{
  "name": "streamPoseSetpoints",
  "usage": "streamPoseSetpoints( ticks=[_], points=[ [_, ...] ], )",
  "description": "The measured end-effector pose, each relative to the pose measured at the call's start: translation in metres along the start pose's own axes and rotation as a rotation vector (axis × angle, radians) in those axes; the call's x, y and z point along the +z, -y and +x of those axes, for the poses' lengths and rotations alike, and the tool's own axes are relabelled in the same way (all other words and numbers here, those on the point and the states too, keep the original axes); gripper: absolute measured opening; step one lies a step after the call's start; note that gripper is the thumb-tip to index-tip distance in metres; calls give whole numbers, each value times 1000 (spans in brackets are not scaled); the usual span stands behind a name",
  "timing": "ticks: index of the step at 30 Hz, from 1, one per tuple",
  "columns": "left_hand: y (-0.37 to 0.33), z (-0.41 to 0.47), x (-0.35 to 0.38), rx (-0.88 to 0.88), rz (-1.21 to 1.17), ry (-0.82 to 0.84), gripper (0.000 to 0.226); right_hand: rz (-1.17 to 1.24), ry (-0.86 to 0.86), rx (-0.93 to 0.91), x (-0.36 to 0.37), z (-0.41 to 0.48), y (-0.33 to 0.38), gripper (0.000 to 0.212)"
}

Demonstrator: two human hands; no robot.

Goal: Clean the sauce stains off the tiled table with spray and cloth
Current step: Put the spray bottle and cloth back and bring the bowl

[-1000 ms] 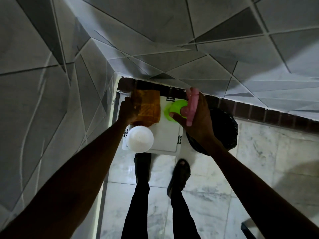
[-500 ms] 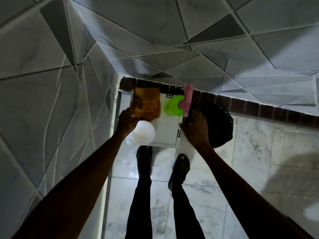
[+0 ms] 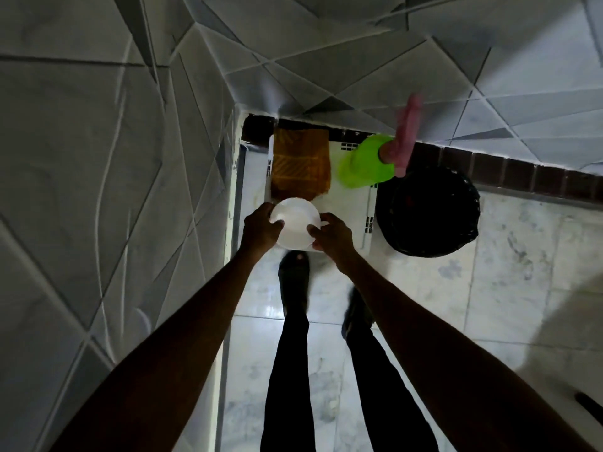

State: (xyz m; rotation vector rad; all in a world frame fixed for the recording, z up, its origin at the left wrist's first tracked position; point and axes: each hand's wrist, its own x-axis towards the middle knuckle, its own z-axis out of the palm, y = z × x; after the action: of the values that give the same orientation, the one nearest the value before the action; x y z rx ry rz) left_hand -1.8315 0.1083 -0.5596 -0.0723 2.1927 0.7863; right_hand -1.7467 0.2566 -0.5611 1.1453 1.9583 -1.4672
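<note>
Two hands grasp one round white bowl [image 3: 295,223]: the left hand [image 3: 261,231] is curled on its left rim and the right hand [image 3: 332,238] on its right, at the near edge of one white plastic stand [image 3: 346,203]. If lifted unevenly, the bowl could be tipped off that edge and any contents spilled. One orange-brown patterned cloth [image 3: 300,164] lies just behind. One bright green spray bottle [image 3: 365,164] with a pink trigger stands ungrasped at the far right corner. One black lined bin [image 3: 427,213] sits beside the stand.

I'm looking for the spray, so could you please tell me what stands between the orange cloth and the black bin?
In the head view, the green spray bottle stands between the orange cloth and the black bin.
</note>
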Motion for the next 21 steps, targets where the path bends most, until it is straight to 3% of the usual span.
streamPoseSetpoints(
  ticks=[5, 10, 17, 21],
  points=[
    [-23, -53, -27, 30, -85, 10, 41, -7, -46, -23, -33, -52, 18, 31],
    [-91, -170, -74, 37, -178, 72, 37, 147, -118, 17, -104, -178, 67, 33],
    [-194, -325, -116, 258, -118, 175, 29, 331, -351, -62, -194, -376, 112, 20],
    [-243, -402, -115, 496, 2, 240, 24, 501, -529, -42, -221, -472, 100, 19]
  ],
)
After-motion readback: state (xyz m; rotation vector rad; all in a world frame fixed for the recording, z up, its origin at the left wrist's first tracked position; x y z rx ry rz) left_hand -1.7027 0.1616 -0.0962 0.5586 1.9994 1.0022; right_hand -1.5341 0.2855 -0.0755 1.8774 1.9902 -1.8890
